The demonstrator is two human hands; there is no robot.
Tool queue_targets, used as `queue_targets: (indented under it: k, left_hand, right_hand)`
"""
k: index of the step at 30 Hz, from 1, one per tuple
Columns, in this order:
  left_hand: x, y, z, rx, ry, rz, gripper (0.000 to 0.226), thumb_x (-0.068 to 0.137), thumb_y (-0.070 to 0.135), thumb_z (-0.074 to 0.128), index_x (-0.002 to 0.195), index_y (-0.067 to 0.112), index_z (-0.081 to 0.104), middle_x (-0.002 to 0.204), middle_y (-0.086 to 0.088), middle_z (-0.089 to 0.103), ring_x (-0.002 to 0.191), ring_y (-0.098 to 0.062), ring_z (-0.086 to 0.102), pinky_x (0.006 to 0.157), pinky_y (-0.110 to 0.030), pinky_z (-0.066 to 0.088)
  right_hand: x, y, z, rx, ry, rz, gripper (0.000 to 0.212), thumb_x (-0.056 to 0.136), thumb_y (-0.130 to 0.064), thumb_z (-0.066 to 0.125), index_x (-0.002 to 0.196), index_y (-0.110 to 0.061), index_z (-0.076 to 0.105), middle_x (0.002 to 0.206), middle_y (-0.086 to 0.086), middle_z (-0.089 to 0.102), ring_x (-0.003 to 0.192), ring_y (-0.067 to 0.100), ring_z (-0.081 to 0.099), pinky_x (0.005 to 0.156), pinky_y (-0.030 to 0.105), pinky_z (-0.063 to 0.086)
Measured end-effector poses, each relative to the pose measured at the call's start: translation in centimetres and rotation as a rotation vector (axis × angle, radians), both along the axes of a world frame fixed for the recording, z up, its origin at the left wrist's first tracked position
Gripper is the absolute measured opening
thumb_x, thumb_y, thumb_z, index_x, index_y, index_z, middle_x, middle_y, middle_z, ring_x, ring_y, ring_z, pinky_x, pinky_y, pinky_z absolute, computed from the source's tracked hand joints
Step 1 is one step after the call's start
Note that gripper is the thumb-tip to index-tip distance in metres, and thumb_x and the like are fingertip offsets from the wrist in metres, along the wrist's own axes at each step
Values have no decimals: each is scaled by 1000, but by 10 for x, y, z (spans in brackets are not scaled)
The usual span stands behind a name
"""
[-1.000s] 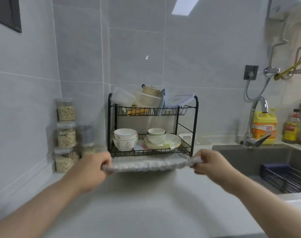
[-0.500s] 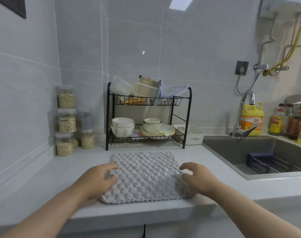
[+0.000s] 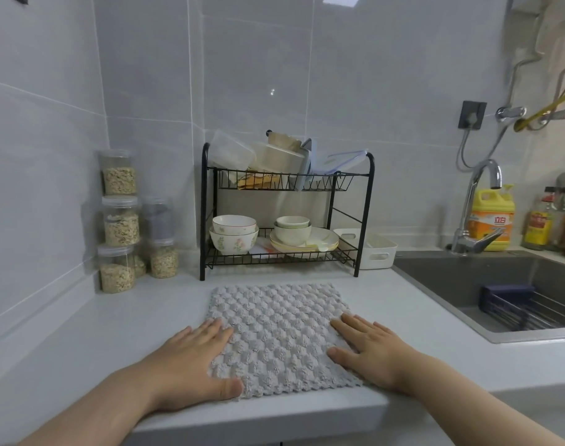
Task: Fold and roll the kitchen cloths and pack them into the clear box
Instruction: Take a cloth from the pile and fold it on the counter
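While the grey cloth (image 3: 279,336) lies flat on the counter (image 3: 413,320), left hand (image 3: 191,362) and right hand (image 3: 368,349) press it, fingers straight.

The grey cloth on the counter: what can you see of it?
The grey cloth is a roughly square, plush-looking kitchen cloth with a bumpy checkered weave and a scalloped edge. It lies spread flat, unfolded, on the pale counter, near its front lip, in front of the black dish rack but apart from it. The left hand presses flat on its near-left part; the right hand lies flat on its right side, fingers straight.
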State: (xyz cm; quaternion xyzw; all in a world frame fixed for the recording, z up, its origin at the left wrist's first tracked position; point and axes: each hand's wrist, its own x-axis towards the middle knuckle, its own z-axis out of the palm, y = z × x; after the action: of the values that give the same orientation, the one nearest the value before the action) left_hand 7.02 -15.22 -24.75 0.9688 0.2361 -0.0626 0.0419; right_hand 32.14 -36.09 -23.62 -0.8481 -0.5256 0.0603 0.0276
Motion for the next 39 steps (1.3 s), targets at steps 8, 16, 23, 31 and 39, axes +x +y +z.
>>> queue_targets:
  k: [8, 16, 23, 31, 39]
  left_hand:
    - [2, 11, 1, -330, -484, 108, 113, 57, 99, 21, 151, 39, 5, 153, 24, -3, 144, -1, 5, 118, -30, 6]
    - [76, 98, -10, -357, -759, 448, 49, 98, 38, 47, 143, 18, 43, 145, -4, 47, 132, -22, 44, 109, -39, 35]
    - [102, 130, -6, -71, -510, 456, 26, 90, 53, 51, 90, 33, 68, 93, 18, 64, 94, -16, 60, 75, -30, 43]
    - [111, 141, -7, -120, -681, 429, 15, 82, 29, 73, 70, 29, 64, 79, 14, 63, 84, -16, 61, 81, -36, 52]
    - [102, 129, -2, -288, -969, 377, 14, 73, 6, 81, 73, 14, 70, 66, -4, 65, 57, -14, 56, 59, -23, 46]
  right_hand:
    - [13, 0, 1, 295, 471, -93, 54, 90, -61, 50, 138, -36, 48, 147, -12, 44, 132, 11, 45, 111, 27, 33]
    - [81, 80, -2, 519, 261, -344, 37, 98, -30, 49, 132, -17, 57, 133, 3, 60, 120, 23, 55, 99, 30, 40]
    - [116, 127, -2, 109, -86, -312, 46, 98, -57, 29, 133, -37, 51, 141, 4, 52, 126, 29, 49, 97, 39, 42]
    - [132, 125, -16, 562, 83, -198, 19, 88, -34, 67, 75, -22, 61, 73, 0, 69, 66, 17, 64, 63, 30, 53]
    - [128, 118, -12, 855, 273, -278, 5, 85, -13, 71, 83, -11, 69, 78, 7, 70, 62, 18, 57, 66, 32, 51]
